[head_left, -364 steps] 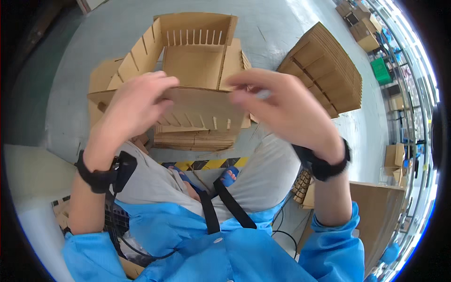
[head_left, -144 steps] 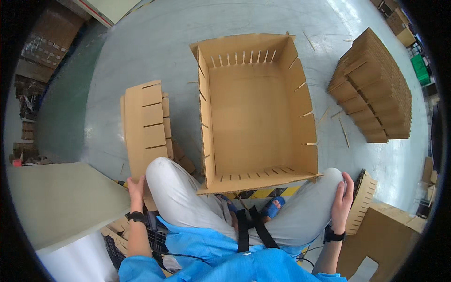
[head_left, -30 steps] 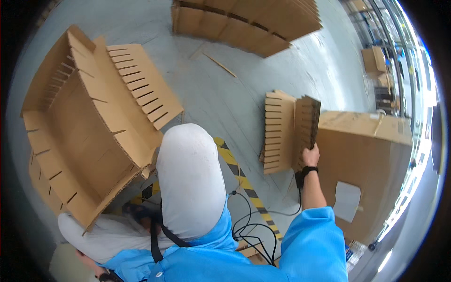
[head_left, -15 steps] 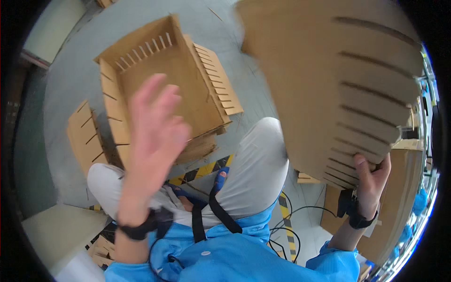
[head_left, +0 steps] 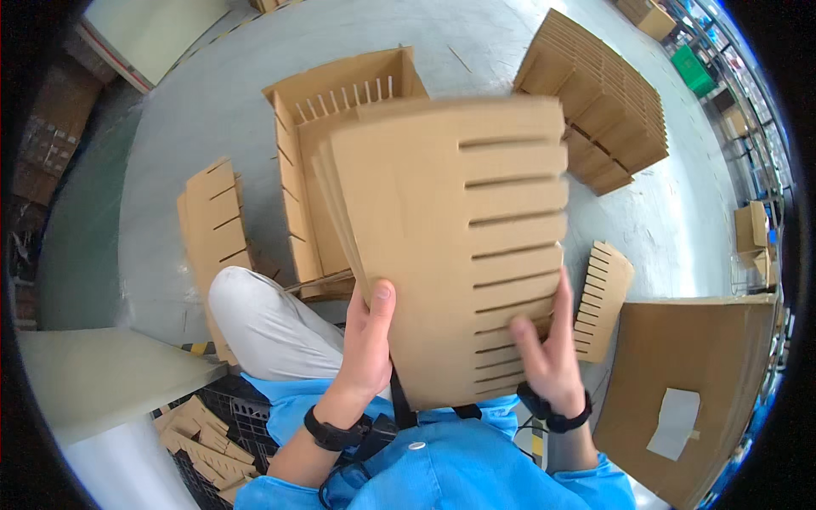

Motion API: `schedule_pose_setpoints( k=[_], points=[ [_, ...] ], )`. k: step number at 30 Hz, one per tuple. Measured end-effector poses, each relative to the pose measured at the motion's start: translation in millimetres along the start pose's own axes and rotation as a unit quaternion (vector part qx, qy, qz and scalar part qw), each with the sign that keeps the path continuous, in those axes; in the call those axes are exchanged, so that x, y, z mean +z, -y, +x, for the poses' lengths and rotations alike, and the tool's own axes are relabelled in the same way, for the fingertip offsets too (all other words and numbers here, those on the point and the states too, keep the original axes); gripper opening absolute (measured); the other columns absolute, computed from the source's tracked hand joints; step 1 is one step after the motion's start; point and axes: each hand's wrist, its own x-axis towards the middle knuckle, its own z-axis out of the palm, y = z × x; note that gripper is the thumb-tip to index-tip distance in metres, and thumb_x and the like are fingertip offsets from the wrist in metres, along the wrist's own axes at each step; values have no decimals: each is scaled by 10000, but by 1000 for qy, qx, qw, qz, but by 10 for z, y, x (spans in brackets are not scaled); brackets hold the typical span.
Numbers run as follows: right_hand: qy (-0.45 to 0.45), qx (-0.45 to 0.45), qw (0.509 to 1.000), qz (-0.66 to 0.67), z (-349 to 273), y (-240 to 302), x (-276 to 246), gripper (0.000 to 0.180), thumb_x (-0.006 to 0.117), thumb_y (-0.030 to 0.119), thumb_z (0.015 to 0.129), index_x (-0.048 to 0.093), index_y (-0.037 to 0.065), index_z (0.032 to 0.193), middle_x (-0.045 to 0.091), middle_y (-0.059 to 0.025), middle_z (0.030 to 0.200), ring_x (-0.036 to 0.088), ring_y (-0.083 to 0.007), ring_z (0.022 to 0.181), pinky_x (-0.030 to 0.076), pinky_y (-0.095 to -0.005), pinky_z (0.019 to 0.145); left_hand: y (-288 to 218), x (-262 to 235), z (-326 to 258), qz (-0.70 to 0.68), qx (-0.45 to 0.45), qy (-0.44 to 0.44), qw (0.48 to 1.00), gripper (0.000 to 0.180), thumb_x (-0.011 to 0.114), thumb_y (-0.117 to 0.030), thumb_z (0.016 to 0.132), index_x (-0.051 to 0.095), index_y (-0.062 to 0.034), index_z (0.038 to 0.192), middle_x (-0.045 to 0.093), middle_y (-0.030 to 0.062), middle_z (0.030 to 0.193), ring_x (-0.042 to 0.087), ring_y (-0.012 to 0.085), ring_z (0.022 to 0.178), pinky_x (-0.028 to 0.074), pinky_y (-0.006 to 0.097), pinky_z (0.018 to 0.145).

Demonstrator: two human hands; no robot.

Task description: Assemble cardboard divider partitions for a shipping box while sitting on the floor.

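In the head view, I am watching a stack of flat brown slotted cardboard divider sheets point(head_left: 450, 246) being held up close to the camera, above the lap and in front of the open brown cardboard box point(head_left: 340, 110) standing on the grey floor. The left hand point(head_left: 367, 340) is gripping the stack's lower left edge, thumb lying on the front face. The right hand point(head_left: 548, 344) is pressing spread fingers against the lower right, over the slot ends; it is blurred, so I cannot tell how firm that hold is. I am judging that squaring the sheets, slots lined up, with both hands supporting the bottom edge, matters most here. More slotted pieces point(head_left: 217, 229) are lying just left of the box.
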Motion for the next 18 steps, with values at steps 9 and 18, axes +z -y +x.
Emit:
schedule_pose_setpoints(
  k=[9, 18],
  points=[
    [118, -16, 993, 4, -437, -241, 64, 874, 678, 261, 824, 162, 24, 1488, 61, -234, 1556, 80, -318, 1458, 179, -444, 1140, 331, -360, -46, -99, -90, -15, 991, 710, 239, -612, 976, 382, -57, 1396, 491, 85, 1341, 500, 197, 1193, 428, 356, 985],
    [24, 80, 973, 215, -382, -152, 226, 717, 588, 184, 880, 228, -1, 1473, 139, -189, 1557, 201, -283, 1430, 205, -394, 1138, 456, -358, -44, -122, -104, -86, 983, 629, 252, -559, 1000, 409, -81, 1378, 520, 68, 1311, 511, 201, 1179, 427, 348, 988]
  ],
)
